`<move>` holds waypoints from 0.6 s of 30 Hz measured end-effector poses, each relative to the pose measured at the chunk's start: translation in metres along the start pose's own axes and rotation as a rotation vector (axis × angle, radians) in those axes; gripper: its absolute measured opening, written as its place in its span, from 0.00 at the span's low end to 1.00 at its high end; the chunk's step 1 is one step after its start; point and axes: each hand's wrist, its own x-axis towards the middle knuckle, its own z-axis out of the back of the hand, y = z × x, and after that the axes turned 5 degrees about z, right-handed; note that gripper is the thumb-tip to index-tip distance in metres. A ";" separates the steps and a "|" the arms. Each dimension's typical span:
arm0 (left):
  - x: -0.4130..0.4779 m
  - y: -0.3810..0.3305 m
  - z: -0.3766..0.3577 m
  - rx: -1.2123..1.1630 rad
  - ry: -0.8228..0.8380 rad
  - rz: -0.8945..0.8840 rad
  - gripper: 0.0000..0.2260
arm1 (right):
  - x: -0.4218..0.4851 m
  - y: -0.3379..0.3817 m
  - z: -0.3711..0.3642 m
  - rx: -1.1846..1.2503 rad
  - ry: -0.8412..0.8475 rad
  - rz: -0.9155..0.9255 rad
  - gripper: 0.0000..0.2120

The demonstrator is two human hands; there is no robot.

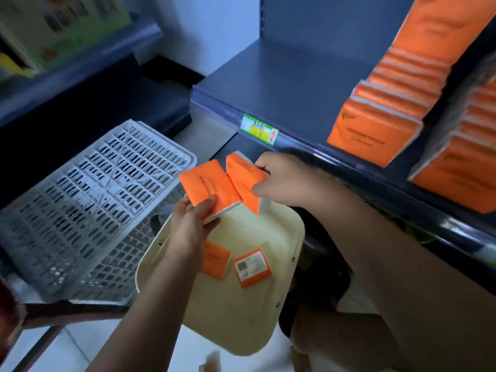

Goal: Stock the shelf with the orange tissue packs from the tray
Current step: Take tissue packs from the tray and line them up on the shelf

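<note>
Orange film wraps each of the four loose tissue packs we count here: two are held and two lie in the tray. The left hand (188, 226) grips the first held pack (209, 187), thumb on its printed face and fingers curled under its lower edge. The right hand (281, 181) pinches the second held pack (243, 181) by its right end. These two packs touch along one edge and hang above the far rim of the single cream plastic tray (241, 318), just in front of the dark blue metal shelf (281, 84).

In the tray, the plain-faced orange pack (216, 260) is partly hidden by the left wrist. The orange pack with a white barcode label (252, 267) lies just beside it, apart from it.

On the shelf we see two blurred rows of orange packs, the nearer row (381, 114) and the row at the right edge (461, 162). Both are too smeared for a count.

One green-and-yellow price label (259, 129) sits on the shelf's front strip. One white slotted plastic basket (94, 197) stands left of the tray, and the tray overlaps its near corner in our view.
</note>
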 end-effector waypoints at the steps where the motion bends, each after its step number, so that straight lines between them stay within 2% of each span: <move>1: -0.004 -0.009 -0.006 -0.007 0.005 -0.041 0.19 | -0.005 0.006 0.012 -0.028 -0.006 0.025 0.13; 3: -0.017 -0.026 -0.019 0.011 0.055 -0.100 0.13 | -0.019 0.015 0.039 -0.078 -0.030 0.064 0.11; 6: -0.034 -0.055 -0.035 0.082 0.135 -0.174 0.14 | -0.041 0.023 0.073 -0.055 -0.116 0.072 0.15; 8: -0.044 -0.075 -0.050 0.136 0.181 -0.224 0.14 | -0.055 0.024 0.094 0.045 -0.231 0.045 0.18; 12: -0.059 -0.119 -0.095 0.198 0.289 -0.353 0.13 | -0.063 0.022 0.131 0.191 -0.419 0.020 0.15; 15: -0.065 -0.154 -0.132 0.283 0.382 -0.448 0.16 | -0.069 0.011 0.155 0.300 -0.537 -0.002 0.19; 18: -0.068 -0.182 -0.167 0.411 0.441 -0.539 0.18 | -0.083 -0.005 0.169 0.387 -0.578 -0.005 0.17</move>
